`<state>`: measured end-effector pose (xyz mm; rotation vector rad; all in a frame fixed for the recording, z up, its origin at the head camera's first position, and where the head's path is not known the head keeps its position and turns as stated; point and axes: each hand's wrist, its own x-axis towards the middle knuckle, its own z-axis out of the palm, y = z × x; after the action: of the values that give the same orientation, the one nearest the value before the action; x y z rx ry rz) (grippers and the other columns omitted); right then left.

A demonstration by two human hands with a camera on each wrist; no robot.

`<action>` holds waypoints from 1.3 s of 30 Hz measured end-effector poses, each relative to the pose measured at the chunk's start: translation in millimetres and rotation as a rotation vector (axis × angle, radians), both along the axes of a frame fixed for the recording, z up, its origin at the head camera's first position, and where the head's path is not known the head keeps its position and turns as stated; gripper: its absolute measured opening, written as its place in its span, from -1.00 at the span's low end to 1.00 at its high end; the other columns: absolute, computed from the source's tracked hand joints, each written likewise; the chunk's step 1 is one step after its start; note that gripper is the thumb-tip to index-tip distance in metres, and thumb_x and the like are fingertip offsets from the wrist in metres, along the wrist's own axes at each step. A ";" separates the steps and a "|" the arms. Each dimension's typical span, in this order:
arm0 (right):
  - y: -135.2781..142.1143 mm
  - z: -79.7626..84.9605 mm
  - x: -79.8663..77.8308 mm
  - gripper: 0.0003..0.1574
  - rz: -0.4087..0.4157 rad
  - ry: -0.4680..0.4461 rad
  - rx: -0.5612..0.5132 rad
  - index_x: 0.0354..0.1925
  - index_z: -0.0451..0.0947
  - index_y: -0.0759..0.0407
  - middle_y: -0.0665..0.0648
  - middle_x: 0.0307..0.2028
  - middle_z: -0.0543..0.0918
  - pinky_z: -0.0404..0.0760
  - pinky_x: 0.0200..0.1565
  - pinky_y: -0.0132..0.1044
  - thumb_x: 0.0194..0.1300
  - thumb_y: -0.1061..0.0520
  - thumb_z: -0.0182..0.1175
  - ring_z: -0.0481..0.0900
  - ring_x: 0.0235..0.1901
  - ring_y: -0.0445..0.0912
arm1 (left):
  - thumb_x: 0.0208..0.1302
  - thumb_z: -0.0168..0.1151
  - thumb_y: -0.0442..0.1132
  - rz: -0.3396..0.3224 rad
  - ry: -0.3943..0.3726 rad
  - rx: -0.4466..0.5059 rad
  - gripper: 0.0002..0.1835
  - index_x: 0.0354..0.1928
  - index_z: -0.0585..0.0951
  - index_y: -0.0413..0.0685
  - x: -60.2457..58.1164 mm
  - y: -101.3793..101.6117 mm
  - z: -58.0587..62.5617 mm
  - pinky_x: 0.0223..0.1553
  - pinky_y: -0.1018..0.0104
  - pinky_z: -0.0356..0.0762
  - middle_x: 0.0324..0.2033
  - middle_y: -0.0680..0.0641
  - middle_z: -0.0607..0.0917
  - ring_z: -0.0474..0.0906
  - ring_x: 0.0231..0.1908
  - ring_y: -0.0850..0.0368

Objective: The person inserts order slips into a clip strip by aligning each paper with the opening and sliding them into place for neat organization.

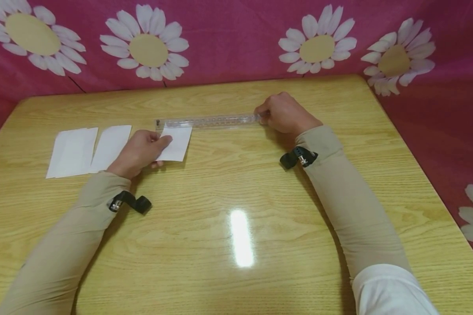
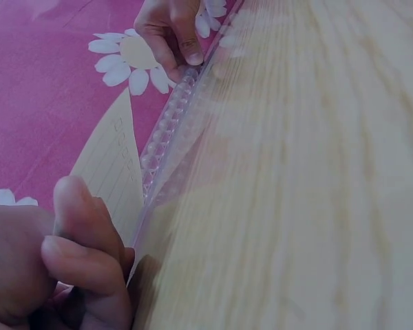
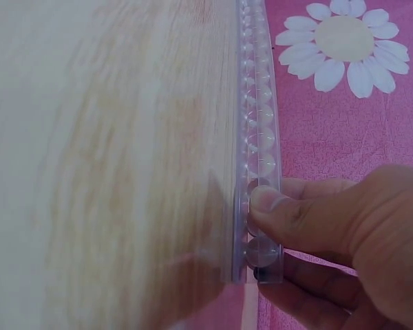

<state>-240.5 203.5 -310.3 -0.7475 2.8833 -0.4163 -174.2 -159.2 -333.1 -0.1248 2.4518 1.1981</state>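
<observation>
Bench (image 1: pixel 220 183): wood-grained, yellow-brown, glossy; reflects a bright patch of light (image 1: pixel 241 238) near the middle.
Floral cloth (image 1: pixel 228 43): magenta, printed with white daisies; hangs behind the bench and along its right side.
Beige sleeves (image 1: pixel 358 197), two: cover both forearms to the wrists; right one emerging from a white shirt sleeve (image 1: pixel 390 288).
Clear plastic strip (image 1: pixel 220 121): long, narrow, with a row of transparent rounded segments; runs crosswise over the far part of the bench, between both hands.
White paper piles (image 1: pixel 72 152), two: lie just beside each other, to the left of the left hand (image 1: pixel 139 151).
Left hand: grips a ruled white sheet (image 1: pixel 177 146), thumb on top.
Right hand (image 1: pixel 285 113): pinches the strip's right end between thumb and fingers.
Ruled white sheet: marked with a row of small squares near one edge; meets the strip's left end along its top. Cannot tell whether fastened there.
Black wrist straps (image 1: pixel 287 160), two: buckled, one at each sleeve end, loose ends curled.
</observation>
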 end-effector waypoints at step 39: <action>-0.3 0.6 0.3 -0.60 -0.001 -0.005 -0.009 0.20 0.69 0.11 0.19 0.13 0.76 0.59 0.05 -0.12 0.46 0.26 0.18 0.56 -0.12 0.00 | 0.55 0.10 0.08 -0.021 0.037 -0.026 -0.57 -0.07 0.53 -0.22 -0.8 13.0 0.2 -0.52 0.36 0.47 -0.63 0.13 0.46 0.54 -0.65 0.26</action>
<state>-240.2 203.1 -309.7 -0.7451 2.8795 -0.4308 -175.1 -146.2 -332.9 -0.0852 2.4953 1.1705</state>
